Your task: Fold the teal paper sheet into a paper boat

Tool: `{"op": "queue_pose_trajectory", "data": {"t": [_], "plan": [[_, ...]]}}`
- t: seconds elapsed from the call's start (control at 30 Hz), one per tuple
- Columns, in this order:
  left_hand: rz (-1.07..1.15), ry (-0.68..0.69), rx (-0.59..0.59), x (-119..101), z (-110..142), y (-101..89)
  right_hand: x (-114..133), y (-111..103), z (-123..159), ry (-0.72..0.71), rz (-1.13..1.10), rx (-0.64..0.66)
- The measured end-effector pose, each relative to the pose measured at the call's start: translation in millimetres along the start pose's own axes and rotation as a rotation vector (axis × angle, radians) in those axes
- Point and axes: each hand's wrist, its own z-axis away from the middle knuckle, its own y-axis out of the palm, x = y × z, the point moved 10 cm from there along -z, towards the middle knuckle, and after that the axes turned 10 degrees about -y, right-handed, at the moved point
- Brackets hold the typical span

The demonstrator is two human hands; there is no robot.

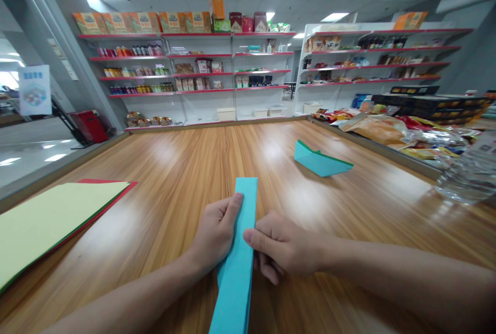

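Note:
A long, narrow strip of folded light-blue paper (239,272) points away from me over the middle of the wooden table. My left hand (217,228) grips its left edge, thumb on top and fingers hidden underneath. Lower down on the right edge, my right hand (284,243) pinches the same paper, its thumb lying on the upper face and its fingers curled beneath. Beyond my right hand rests a folded paper boat (321,163), blue with a green edge, touched by neither hand.
Paper sheets (58,215), pale yellow over green and red, lie at the left. A clear plastic bottle (468,173) is at the right edge of the wooden table (163,168). Snack packets (387,132) and black boxes (430,106) sit beyond the right rim. Stocked shelves (201,55) line the back.

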Motion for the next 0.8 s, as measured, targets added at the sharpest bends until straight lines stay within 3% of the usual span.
{"op": "queue_pose_trajectory", "data": {"t": [0.1, 0.17, 0.3, 0.4, 0.5, 0.63, 0.73, 0.8], "plan": [[0.063, -0.02, 0.141, -0.9, 2.0, 13.9, 15.3, 15.2, 1.7, -0.082, 0.032, 0.139], [0.114, -0.03, 0.195, -2.6, 3.2, 18.5, 19.6, 18.1, 1.8, -0.09, 0.006, 0.147], [0.082, 0.025, 0.014, -8.9, 0.9, -2.6, 14.5, 5.5, -1.8, -0.04, 0.035, -0.014], [0.001, 0.056, -0.063, -11.6, -1.5, -12.3, 12.0, 11.6, -3.5, -0.055, 0.113, 0.058], [-0.097, 0.028, -0.019, -9.5, -8.7, -9.7, 6.3, 10.2, -4.7, -0.051, 0.15, 0.067], [-0.2, -0.094, 0.028, 0.3, -20.5, -4.9, -2.7, -0.9, -7.2, -0.022, 0.177, -0.033], [-0.171, -0.178, -0.083, 6.7, -25.4, -4.9, -3.6, 2.1, -7.2, -0.024, 0.126, -0.011], [-0.074, -0.158, -0.137, 4.1, -27.9, 2.3, 1.0, 5.9, -5.5, -0.053, 0.072, 0.028]]}}
